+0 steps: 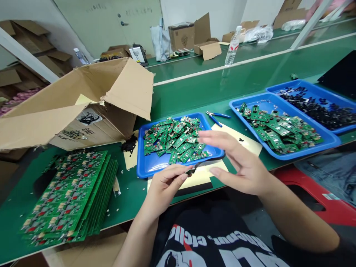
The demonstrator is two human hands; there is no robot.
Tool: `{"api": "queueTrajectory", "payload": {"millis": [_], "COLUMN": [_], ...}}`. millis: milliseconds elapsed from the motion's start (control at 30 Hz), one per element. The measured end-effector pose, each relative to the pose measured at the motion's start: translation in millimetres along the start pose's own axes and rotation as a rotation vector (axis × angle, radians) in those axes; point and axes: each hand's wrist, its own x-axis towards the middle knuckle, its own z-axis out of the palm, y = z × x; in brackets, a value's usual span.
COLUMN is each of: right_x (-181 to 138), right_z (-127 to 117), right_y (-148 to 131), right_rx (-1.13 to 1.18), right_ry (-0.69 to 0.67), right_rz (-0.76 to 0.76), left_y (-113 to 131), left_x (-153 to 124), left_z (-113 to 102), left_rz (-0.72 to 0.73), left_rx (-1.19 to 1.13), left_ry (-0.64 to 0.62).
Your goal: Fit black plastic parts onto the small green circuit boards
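Observation:
My left hand (pixel 166 185) is closed in a pinch on a small dark part (pixel 191 171) just below the front rim of the near blue tray (pixel 144 168). That tray holds several small green circuit boards (pixel 176 139). My right hand (pixel 236 161) hovers open with fingers stretched out and slightly blurred, over the tray's right corner and a tan sheet (pixel 249 142). It holds nothing.
A stack of green board panels (pixel 69 196) lies at left. An open cardboard box (pixel 83 104) stands behind it. Blue cutters (pixel 217 115) lie beyond the tray. Two more blue trays sit at right, one with boards (pixel 278 129), one with black parts (pixel 317 107). A red stool (pixel 314 193) is below.

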Motion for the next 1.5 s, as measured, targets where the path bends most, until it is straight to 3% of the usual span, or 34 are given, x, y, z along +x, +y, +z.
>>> {"api": "queueTrajectory", "payload": {"millis": [67, 167, 267, 367, 467, 567, 667, 733, 867, 1000, 1133, 1267, 1500], "right_x": [-1.0, -5.6, -9.9, -7.2, 1.2, 6.9, 4.4, -0.2, -7.5, -10.2, -14.2, -15.6, -8.4], "right_z": [-7.8, -27.9, -46.1, -43.8, -24.0, -5.9, 2.9, 7.1, 18.5, 33.3, 46.9, 48.4, 27.0], "right_y": [-5.5, -9.6, -3.7, 5.8, 4.9, -6.7, -15.8, -16.8, -13.0, -9.8, -5.0, -2.0, -12.9], "right_rx": [0.129, 0.276, 0.280, 0.276, 0.185, 0.085, 0.306, 0.538, 0.885, 1.119, 1.248, 1.188, 0.711], "right_ry": [0.201, 0.475, 0.582, 0.482, 0.199, -0.122, -0.315, -0.324, -0.218, -0.132, -0.148, -0.126, -0.166], "right_rz": [0.027, 0.033, 0.113, 0.210, 0.262, 0.287, 0.496, 0.618, 0.708, 0.736, 0.707, 0.679, 0.661], "left_y": [-1.2, -4.1, -2.9, 3.7, 9.5, 10.0, 6.7, 4.0, 1.3, 0.5, -3.2, -5.9, -6.6], "left_x": [-1.7, -4.1, -5.4, -6.7, -9.0, -11.3, -12.5, -12.9, -11.9, -8.7, -8.0, -9.1, -5.7], "left_z": [0.8, -0.1, -1.8, -0.3, 4.1, 7.0, 5.8, 3.5, 0.6, 5.4, 12.4, 13.2, 8.5], "left_rz": [0.055, 0.176, 0.379, 0.617, 0.780, 0.892, 0.913, 0.914, 0.927, 0.856, 0.808, 0.756, 0.694], "left_rx": [0.052, 0.198, 0.382, 0.550, 0.689, 0.757, 0.776, 0.778, 0.782, 0.811, 0.716, 0.610, 0.522], "left_ry": [-0.018, 0.057, 0.125, 0.103, 0.092, 0.190, 0.304, 0.318, 0.352, 0.421, 0.447, 0.358, 0.308]}}
